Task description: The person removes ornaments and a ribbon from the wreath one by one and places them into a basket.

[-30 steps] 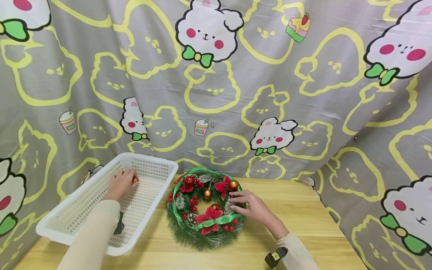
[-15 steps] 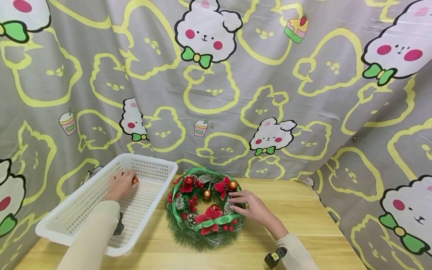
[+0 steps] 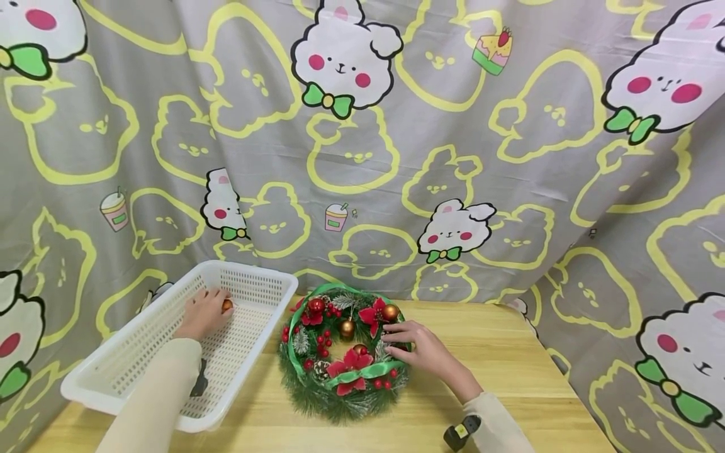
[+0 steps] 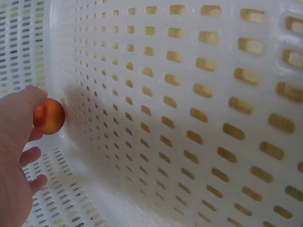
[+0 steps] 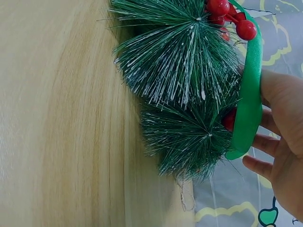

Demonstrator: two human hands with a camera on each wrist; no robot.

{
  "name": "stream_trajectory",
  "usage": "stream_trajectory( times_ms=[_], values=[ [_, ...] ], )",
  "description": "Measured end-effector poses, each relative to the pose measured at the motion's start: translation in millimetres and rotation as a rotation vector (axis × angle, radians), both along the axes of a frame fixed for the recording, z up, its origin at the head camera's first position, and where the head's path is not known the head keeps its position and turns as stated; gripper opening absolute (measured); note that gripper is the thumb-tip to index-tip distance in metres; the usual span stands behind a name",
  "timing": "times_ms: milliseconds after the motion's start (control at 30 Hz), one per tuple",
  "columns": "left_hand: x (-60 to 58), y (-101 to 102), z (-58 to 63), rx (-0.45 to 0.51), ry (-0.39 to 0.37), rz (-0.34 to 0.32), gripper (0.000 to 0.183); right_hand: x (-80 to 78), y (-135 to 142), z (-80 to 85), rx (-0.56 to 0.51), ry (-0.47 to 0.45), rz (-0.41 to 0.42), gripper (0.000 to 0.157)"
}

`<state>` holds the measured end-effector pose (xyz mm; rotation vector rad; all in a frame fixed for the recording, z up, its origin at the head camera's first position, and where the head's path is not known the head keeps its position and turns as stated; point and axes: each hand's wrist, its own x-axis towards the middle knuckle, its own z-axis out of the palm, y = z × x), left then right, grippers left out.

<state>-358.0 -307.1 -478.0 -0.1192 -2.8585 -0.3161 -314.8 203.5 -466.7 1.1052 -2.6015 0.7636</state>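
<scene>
In the head view, one round wreath (image 3: 340,397) is facing up, partly covered by the spread fingers of the right hand (image 3: 420,346) and showing three gold baubles (image 3: 347,328), while one basket (image 3: 249,319) is surrounding the left hand (image 3: 202,313), its long axis slanting away past the fingers. In the left wrist view, those fingers are pinching one orange ball (image 4: 50,117). In the right wrist view, one green ribbon (image 5: 250,94) is curving upright across separated fingertips.

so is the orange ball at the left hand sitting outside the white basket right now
No, the left hand holds the orange ball inside the white basket.
</scene>
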Motion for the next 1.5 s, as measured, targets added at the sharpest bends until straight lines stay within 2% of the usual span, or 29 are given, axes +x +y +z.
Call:
stream_trajectory(
  times_ms=[200, 333, 467, 700, 833, 933, 1067, 1233, 1367, 1500],
  values=[
    [-1.2, 0.3, 1.6, 0.031, 0.02, -0.016, 0.036, 1.1, -1.2, -3.1, -0.01, 0.023, 0.019, 0.026],
    [-6.9, 2.7, 9.2, 0.037, 0.012, -0.029, 0.04, 0.5, -1.2, -4.7, -0.018, 0.031, 0.018, 0.025],
    [-13.1, 11.0, 25.5, 0.049, 0.007, -0.048, 0.042, -0.1, -0.6, -4.2, -0.015, 0.026, 0.009, 0.026],
    [-19.8, 35.2, 61.3, 0.042, 0.021, -0.1, 0.042, -0.7, -0.5, -2.1, -0.009, 0.02, 0.009, 0.027],
    [-25.8, 52.2, 78.3, 0.064, 0.05, -0.137, 0.045, -1.2, 0.5, -2.4, -0.009, 0.028, 0.008, 0.027],
    [-27.9, 69.1, 91.0, 0.119, 0.079, -0.174, 0.045, -1.8, 1.4, -3.3, -0.013, 0.035, 0.011, 0.026],
    [-25.8, 96.2, 109.0, 0.212, 0.105, -0.223, 0.046, -2.3, 2.5, -4.3, -0.017, 0.044, 0.019, 0.026],
    [-22.2, 130.4, 127.0, 0.299, 0.116, -0.253, 0.048, -2.8, 2.5, -4.5, -0.02, 0.044, 0.018, 0.026],
    [-16.1, 154.5, 131.9, 0.361, 0.104, -0.283, 0.048, -2.2, 1.7, -3.5, -0.022, 0.026, 0.017, 0.027],
    [-7.2, 172.1, 126.1, 0.412, 0.095, -0.29, 0.048, 0.3, 0.9, -3.2, -0.022, 0.006, 0.017, 0.027]
  ],
)
